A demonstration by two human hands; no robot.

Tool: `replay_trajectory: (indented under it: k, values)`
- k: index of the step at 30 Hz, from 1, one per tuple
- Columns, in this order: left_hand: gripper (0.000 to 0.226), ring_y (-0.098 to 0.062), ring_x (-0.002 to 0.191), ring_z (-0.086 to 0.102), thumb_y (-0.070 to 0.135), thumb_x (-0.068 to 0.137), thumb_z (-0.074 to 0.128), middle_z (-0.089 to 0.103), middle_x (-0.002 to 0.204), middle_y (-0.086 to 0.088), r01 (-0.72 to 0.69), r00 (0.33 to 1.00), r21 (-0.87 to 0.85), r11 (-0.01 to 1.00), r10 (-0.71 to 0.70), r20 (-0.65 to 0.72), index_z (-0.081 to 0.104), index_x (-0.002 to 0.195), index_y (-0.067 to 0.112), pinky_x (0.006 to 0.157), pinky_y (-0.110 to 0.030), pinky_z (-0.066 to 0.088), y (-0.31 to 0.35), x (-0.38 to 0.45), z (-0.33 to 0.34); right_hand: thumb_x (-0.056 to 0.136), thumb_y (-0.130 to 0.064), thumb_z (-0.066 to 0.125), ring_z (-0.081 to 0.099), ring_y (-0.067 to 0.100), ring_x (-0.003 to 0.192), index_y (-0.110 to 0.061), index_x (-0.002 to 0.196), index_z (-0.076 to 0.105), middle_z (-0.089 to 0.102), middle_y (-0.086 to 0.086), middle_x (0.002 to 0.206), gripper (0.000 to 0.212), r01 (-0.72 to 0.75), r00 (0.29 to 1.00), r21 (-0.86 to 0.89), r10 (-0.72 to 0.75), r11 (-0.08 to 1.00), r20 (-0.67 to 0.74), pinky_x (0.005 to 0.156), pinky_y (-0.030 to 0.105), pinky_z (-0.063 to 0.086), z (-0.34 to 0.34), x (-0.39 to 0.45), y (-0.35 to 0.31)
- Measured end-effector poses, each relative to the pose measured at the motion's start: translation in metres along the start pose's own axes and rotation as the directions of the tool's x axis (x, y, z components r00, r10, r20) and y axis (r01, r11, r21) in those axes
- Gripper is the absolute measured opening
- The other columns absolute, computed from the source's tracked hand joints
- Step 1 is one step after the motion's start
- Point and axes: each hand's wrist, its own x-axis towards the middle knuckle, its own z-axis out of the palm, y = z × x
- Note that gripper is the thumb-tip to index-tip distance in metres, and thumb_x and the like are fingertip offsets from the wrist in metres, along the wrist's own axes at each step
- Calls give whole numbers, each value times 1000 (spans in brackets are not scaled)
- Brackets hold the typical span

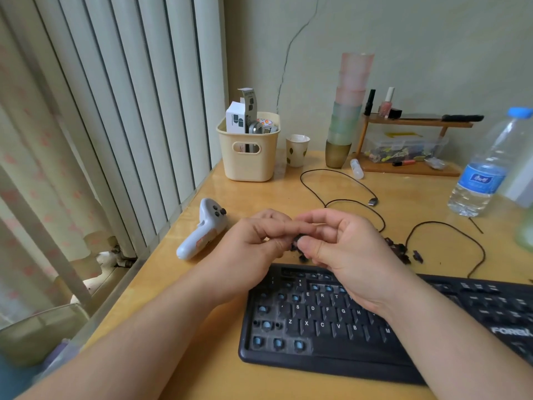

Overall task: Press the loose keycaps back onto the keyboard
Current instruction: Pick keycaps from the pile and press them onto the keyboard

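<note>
keyboard point(360, 327) black, on the table point(259, 192) under and just nearer than both hands, right wrist over its upper middle. legible caps: E R T / S D F G H / Z X C V B, M further right, a 3 on the number row; white lettering "FORE…" on the right end, cut off by the frame edge. bare blue switch stems along its left columns and top rows, i.e. below the left hand and under the right palm

both hands meet above the keyboard's far edge: left hand point(259, 238) fingers curled, right hand point(340, 243) fingers curled, both pinching one small dark keycap point(297, 241) between the fingertips. cap's legend not readable

loose keycaps point(399, 249) in a dark pile on the table just right of the right hand, few more just under the fingertips

left of left hand: white controller point(202, 229)

beyond the hands: black USB cable point(346, 200), then cream basket point(248, 151) with boxes, print too small to read

far right: water bottle point(487, 166), blue label, text blurred
</note>
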Motion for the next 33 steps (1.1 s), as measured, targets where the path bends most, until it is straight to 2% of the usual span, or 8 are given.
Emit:
replay_trajectory:
  k: [8, 11, 15, 20, 24, 27, 30, 33]
  values:
    - [16, -12, 86, 63, 21, 96, 71, 70, 89, 5, 47, 996, -121, 992, -56, -74, 72, 112, 20, 85, -29, 54, 4, -1, -11, 87, 4, 76, 72, 18, 74, -17, 87, 75, 78, 6, 81, 20, 95, 989, -36, -99, 995, -113, 66, 26, 54, 5, 0, -1]
    - [15, -10, 79, 64, 24, 95, 73, 71, 83, 2, 85, 995, -103, 991, -90, -39, 72, 103, 11, 79, -24, 53, 5, -1, -12, 85, -8, 82, 70, 6, 71, -26, 84, 75, 77, -7, 80, 19, 133, 975, -233, -170, 963, -146, 68, 23, 54, 8, 0, 0]
    - [13, -7, 70, 60, 23, 96, 73, 70, 78, 0, 139, 989, -94, 986, -144, -42, 74, 94, 10, 68, -16, 48, 6, -1, -13, 83, -25, 85, 65, -2, 76, -36, 83, 75, 71, -22, 77, 15, 168, 950, -571, -287, 803, -124, 67, 8, 48, 12, -3, 0]
    - [13, -7, 68, 59, 25, 96, 74, 74, 82, -5, 187, 978, -76, 979, -193, -76, 75, 89, 15, 68, -20, 49, 4, -1, -13, 87, -26, 81, 61, -2, 72, -37, 95, 81, 66, -22, 77, 14, 327, 894, -812, -438, 484, 98, 67, 20, 54, 12, -4, -7]
    - [15, -8, 73, 60, 33, 98, 71, 75, 90, -7, 184, 979, 21, 983, -181, -96, 74, 94, 19, 77, -33, 54, -3, -2, -15, 91, -36, 75, 56, -7, 75, -39, 96, 78, 63, -23, 76, 6, 218, 970, -885, -189, 412, 151, 62, 15, 42, 9, 4, -29]
    - [14, -8, 76, 61, 42, 99, 66, 72, 85, 8, 194, 974, 226, 955, -160, -162, 73, 95, 31, 81, -36, 55, -14, 0, -19, 84, -39, 83, 60, -3, 75, -35, 85, 80, 70, -18, 78, 5, 55, 989, -868, 90, 494, 114, 61, 20, 41, 4, 18, -37]
    - [7, 0, 73, 57, 37, 99, 65, 66, 80, 13, 199, 976, 369, 908, -151, -154, 72, 98, 36, 78, -26, 51, -22, 3, -23, 80, -31, 88, 69, 11, 88, -31, 79, 82, 76, -13, 81, 6, -61, 941, -845, 313, 532, 129, 77, 32, 54, 4, 29, -37]
    - [7, 2, 72, 56, 34, 97, 67, 64, 81, 13, 206, 976, 392, 897, -157, -153, 72, 101, 37, 79, -26, 51, -28, 5, -25, 79, -31, 88, 72, 24, 97, -34, 77, 82, 77, -7, 87, 8, -89, 920, -867, 374, 490, 117, 93, 47, 59, 9, 35, -37]
